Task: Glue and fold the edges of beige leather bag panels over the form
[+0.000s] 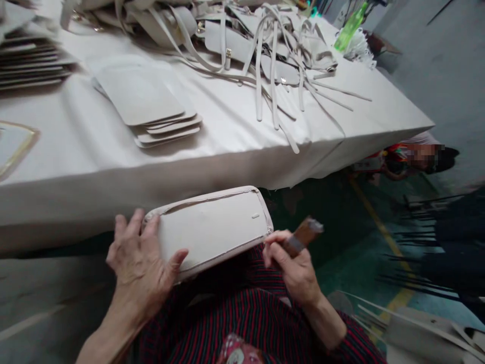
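Observation:
An off-white bag piece (212,230) with rounded corners and a raised rim lies at a tilt over my lap, below the table's edge. Along its far side the rim stands partly away from the flat panel, leaving a dark gap. My left hand (142,260) grips its left end, thumb on the panel and fingers over the far edge. In my right hand (290,263) is a brown wooden-handled tool (301,238) with a worn, greyish end pointing up and right. The fingers of that hand are at the piece's right corner; the tool's other end is hidden.
A white-covered table (235,167) runs across the front. On it lie stacked off-white panels (144,96), bags with straps (235,45) and a green bottle (350,28). Another person (409,154) is at the far right. More bag pieces (424,331) lie at lower right.

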### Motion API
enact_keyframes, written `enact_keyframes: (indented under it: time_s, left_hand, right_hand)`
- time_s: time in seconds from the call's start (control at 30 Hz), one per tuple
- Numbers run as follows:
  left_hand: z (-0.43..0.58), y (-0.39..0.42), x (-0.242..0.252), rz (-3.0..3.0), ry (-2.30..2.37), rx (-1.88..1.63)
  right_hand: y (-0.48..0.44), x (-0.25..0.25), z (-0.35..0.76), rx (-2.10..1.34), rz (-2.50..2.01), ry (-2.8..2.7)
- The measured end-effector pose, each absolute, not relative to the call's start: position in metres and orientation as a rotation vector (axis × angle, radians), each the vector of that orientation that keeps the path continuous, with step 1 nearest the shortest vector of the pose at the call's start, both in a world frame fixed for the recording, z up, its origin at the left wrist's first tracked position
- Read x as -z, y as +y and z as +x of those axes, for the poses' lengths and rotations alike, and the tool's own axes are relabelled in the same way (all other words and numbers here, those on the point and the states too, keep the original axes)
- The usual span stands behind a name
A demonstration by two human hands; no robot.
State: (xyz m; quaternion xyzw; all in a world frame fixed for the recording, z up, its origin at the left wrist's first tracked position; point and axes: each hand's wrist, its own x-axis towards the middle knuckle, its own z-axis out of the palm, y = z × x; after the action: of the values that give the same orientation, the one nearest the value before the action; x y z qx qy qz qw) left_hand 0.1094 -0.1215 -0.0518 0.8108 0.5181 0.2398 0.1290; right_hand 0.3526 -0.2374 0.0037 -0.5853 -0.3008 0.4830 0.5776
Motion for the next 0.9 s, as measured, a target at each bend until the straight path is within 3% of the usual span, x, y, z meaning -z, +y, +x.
enact_keyframes:
  time_s: [0.17,0.6,0.9]
  left_hand:
    - [0.118,-0.114,0.046,2.480,1.476,-0.653]
    - [0.130,-0.113,0.038,2.423,1.638,-0.529]
    - [0.129,-0.112,0.038,2.437,1.665,-0.507]
  right_hand:
    - [-0.208,-0.005,0.381,-0.747,-1.145,-0.452]
    - [-0.152,0.007,0.376,-0.733,-1.111,-0.468]
    - [-0.091,-0.023,0.393,-0.640,-0.948,-0.648]
